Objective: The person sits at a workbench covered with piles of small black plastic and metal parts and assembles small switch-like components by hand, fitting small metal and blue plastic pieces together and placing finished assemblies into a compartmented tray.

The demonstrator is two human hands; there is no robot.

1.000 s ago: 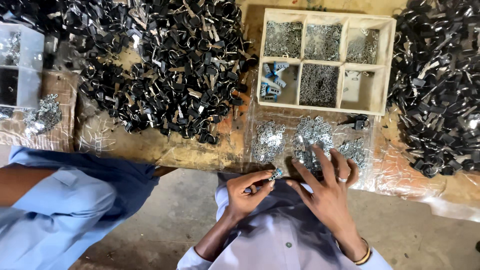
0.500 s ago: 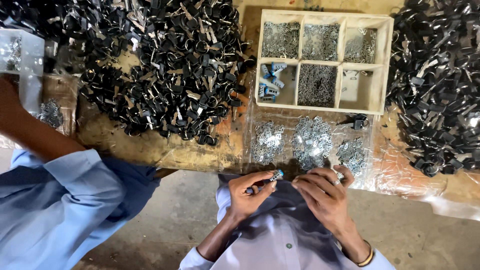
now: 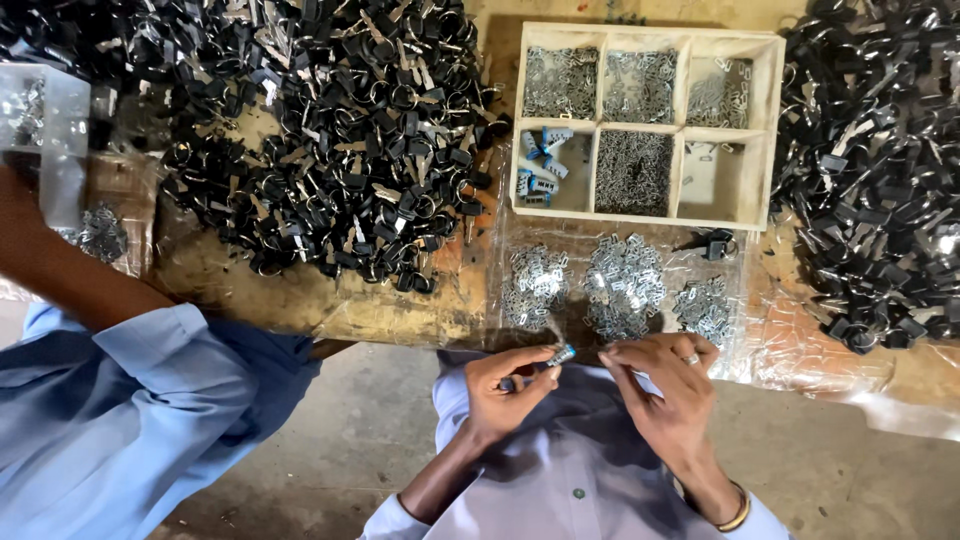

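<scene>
The right hand (image 3: 665,385) has come back from the metal clips (image 3: 622,285) on the bench (image 3: 330,300) and now pinches something too small to tell. The left hand (image 3: 505,385) holds a small blue-and-metal part (image 3: 560,355) near it, so both hands meet for fitting.

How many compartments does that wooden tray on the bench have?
6 in the wooden tray: three along the far row, holding small metal parts, and three along the near row, the left one with blue-grey pieces.

Single head-worn view, straight down, close over workbench (image 3: 300,300) edge and lap
</scene>
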